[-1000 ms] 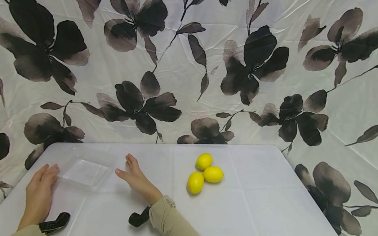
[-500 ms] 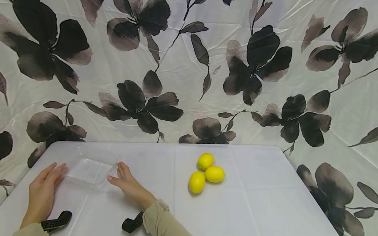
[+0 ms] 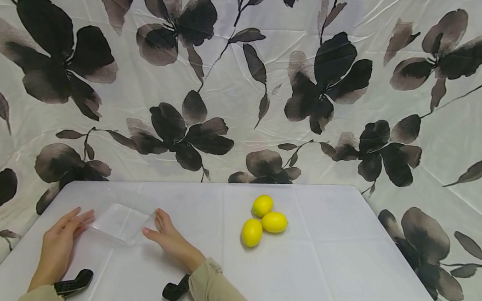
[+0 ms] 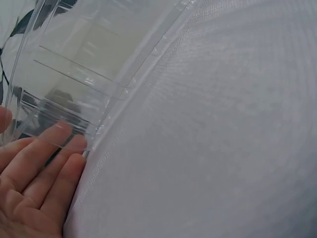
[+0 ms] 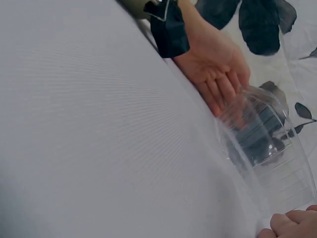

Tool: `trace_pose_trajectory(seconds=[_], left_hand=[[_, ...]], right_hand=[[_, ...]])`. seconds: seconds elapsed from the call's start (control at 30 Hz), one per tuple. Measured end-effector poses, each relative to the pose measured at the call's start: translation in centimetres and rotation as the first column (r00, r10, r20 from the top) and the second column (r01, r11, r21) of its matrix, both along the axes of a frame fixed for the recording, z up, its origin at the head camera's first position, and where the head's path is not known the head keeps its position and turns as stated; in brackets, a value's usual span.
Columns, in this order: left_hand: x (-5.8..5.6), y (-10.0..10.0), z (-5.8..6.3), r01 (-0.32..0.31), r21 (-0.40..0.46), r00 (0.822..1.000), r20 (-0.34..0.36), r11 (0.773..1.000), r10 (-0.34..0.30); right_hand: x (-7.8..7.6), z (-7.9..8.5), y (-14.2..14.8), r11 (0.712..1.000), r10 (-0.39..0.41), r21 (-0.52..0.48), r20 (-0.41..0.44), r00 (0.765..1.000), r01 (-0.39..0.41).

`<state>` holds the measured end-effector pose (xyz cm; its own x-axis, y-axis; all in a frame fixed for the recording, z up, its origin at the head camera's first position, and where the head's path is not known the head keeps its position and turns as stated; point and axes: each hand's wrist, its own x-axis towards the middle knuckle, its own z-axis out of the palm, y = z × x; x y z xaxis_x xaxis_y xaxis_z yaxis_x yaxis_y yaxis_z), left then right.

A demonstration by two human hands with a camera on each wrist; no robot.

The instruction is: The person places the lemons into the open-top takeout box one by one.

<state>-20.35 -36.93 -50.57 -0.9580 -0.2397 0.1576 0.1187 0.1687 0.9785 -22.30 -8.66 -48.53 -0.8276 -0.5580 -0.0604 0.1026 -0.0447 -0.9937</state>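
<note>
while between both hands [image 3: 59, 242] [image 3: 173, 240], a clear plastic container [image 3: 118, 221], three lemons [image 3: 274, 222] outside

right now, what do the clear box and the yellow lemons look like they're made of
Box: seems thin, glossy, clear plastic; the floral backdrop shows through its ribbed walls, and its edges catch highlights. Lemons: smooth, slightly shiny yellow surface; real fruit or plastic imitations, the look leaves open.
</note>
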Motion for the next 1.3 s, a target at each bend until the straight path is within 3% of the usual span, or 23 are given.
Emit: trace_pose_trajectory(seconds=[0.3,0.57,0.8,0.9,1.17,1.3], left_hand=[[0.0,0.6,0.0,0.033,-0.110,0.999,0.019,0.993,-0.031],[-0.1,1.8,0.1,0.101,-0.034,0.995,0.010,0.994,-0.101],[0.1,2.7,0.4,0.134,-0.095,0.991,0.016,0.986,-0.133],[0.1,3.2,0.4,0.131,-0.115,0.991,0.011,0.985,-0.130],[-0.1,5.5,0.7,0.114,-0.216,0.989,0.119,0.970,-0.090],[-0.3,7.1,0.8,0.125,-0.232,0.989,0.106,0.965,-0.103]], right_hand=[[0.7,-0.4,1.0,0.999,0.032,0.003,-0.009,0.999,-0.032],[1.6,-0.7,2.3,0.999,0.039,-0.028,0.003,0.999,-0.039],[2.6,-0.8,3.2,0.997,0.051,-0.058,0.015,0.999,-0.050],[2.9,-0.8,3.8,0.996,0.061,-0.061,0.020,0.998,-0.059],[3.6,-0.9,5.8,0.994,0.073,-0.088,0.012,0.997,-0.071],[3.8,-0.9,6.8,0.995,0.075,-0.064,0.004,0.997,-0.075]])
